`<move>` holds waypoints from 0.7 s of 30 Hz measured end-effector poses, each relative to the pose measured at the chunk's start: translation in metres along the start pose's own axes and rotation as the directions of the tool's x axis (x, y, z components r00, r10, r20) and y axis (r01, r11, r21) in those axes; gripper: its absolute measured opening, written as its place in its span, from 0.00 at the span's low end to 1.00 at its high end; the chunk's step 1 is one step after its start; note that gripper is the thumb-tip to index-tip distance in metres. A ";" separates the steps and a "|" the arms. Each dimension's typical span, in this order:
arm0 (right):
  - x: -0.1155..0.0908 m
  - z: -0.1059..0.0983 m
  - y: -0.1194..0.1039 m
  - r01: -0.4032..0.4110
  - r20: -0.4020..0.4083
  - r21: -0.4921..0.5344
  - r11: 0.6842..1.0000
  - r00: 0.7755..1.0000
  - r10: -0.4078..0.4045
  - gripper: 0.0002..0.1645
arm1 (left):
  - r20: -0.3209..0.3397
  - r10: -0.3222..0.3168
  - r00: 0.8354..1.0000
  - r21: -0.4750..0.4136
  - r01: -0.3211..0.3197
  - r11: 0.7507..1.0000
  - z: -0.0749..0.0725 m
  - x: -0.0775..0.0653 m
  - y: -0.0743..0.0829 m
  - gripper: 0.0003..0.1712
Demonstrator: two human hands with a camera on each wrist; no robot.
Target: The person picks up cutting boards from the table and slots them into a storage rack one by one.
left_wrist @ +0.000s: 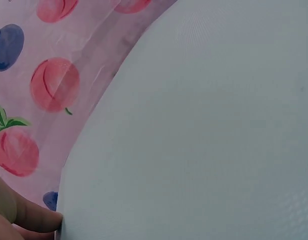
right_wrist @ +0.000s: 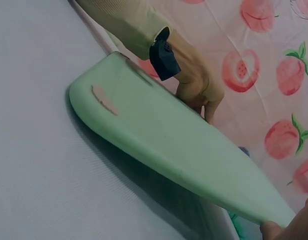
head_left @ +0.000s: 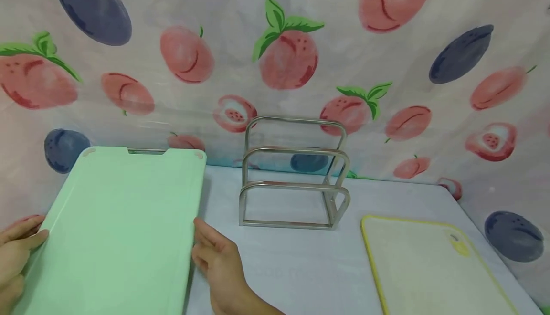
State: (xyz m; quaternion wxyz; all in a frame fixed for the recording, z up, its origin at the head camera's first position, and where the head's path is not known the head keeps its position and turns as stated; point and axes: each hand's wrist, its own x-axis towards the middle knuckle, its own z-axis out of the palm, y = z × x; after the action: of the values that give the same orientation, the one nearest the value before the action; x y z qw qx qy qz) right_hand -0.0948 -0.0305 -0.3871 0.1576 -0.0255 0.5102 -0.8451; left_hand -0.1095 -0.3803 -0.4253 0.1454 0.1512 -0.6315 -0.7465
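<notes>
A pale green cutting board [head_left: 124, 229] with a slot at its far end lies between my two hands. Along its left long edge my left hand [head_left: 17, 253] pinches it, thumb on the upper face. My right hand [head_left: 223, 262] holds the opposite long edge, fingertips at the rim. In the right wrist view the green cutting board [right_wrist: 159, 135] is tilted, with a dark shadow on the cloth under it. The left wrist view is mostly filled by the board's face [left_wrist: 194, 130], and the left fingers [left_wrist: 39, 217] grip its edge.
A metal rack [head_left: 294, 186] of several upright loops stands at the middle of the table, right of the green board. On the right lies a whitish cutting board [head_left: 429, 267] with a yellow rim. A fruit-print sheet [head_left: 292, 100] hangs behind the white tabletop [head_left: 292, 267].
</notes>
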 end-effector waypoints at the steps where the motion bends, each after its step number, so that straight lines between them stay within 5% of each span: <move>1: -0.001 0.000 -0.002 0.002 0.002 -0.011 1.000 1.000 -0.002 0.30 | 0.005 0.005 1.000 -0.016 -0.005 1.000 0.001 -0.001 0.001 0.15; 7: -0.005 0.002 -0.011 0.010 0.004 -0.042 0.999 1.000 -0.010 0.30 | -0.025 0.027 0.999 -0.025 -0.027 0.999 0.001 -0.001 0.003 0.13; 12: -0.007 0.004 -0.015 0.038 0.010 -0.024 0.999 0.999 -0.038 0.28 | 0.014 0.132 0.991 -0.035 -0.131 0.991 -0.004 0.002 0.002 0.16; 21: -0.012 0.007 -0.025 0.085 0.059 -0.039 0.996 0.995 -0.083 0.27 | 0.116 0.342 0.933 0.190 -0.358 0.914 -0.007 0.007 0.010 0.22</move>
State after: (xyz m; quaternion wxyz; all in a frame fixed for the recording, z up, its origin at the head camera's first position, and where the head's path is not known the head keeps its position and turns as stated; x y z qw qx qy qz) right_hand -0.0884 -0.0221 -0.3611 0.1358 -0.0743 0.5213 -0.8392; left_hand -0.1131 -0.3912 -0.4173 0.2346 0.0199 -0.7281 -0.6437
